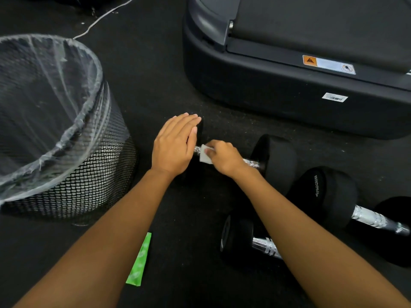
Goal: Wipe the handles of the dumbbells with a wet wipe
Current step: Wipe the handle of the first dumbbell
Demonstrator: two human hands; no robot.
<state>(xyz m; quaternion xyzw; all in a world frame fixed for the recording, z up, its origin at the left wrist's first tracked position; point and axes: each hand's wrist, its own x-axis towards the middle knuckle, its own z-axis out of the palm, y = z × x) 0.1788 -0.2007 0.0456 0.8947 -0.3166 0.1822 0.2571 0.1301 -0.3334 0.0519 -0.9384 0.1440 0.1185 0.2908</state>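
Three black dumbbells with chrome handles lie on the dark floor. On the farthest dumbbell [275,156], my right hand [224,157] presses a folded white wet wipe [205,154] around the handle near its left end. My left hand [175,144] lies flat, fingers together, on that dumbbell's left head and hides most of it. A second dumbbell [369,218] lies to the right. The third dumbbell [239,236] is nearest me, its handle partly hidden by my right forearm.
A black mesh waste bin [73,178] with a clear plastic liner stands at the left. A green wipe sachet [140,261] lies on the floor between my forearms. The base of a treadmill [278,94] fills the upper right. A thin cable [104,16] runs at the top left.
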